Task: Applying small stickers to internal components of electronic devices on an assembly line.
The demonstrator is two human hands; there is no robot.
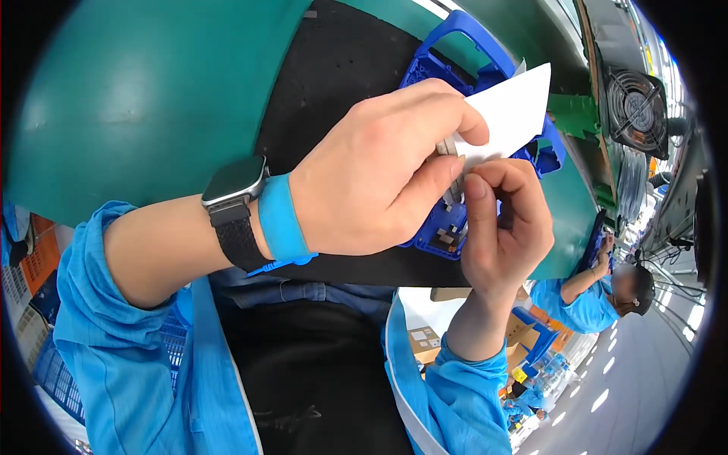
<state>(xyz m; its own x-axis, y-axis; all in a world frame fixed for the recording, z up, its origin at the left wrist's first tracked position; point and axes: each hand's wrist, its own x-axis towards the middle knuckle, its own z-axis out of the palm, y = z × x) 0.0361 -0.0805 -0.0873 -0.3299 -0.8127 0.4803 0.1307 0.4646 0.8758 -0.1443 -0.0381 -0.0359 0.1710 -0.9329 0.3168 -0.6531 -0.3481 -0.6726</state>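
Observation:
My left hand (371,167), wearing a watch (235,186) and a blue wrist strap (282,220), pinches a small grey metal-looking part (446,146) between thumb and fingers. A white sheet (519,106) sticks out beyond those fingers; its lower edge lies close to the part. My right hand (508,220) is closed in a pinch at the part's near end, its fingertips almost touching my left thumb. Whatever sits in that pinch is too small to make out. Beneath both hands lies a blue plastic housing (476,32) with a loop handle, partly covered by them.
The housing rests on a black mat (334,68) over a green tabletop (136,114). A black fan (637,112) stands at the right, near green tape (572,114). Another person (584,303) in blue works at the far right. Plastic crates (38,258) stand at the left.

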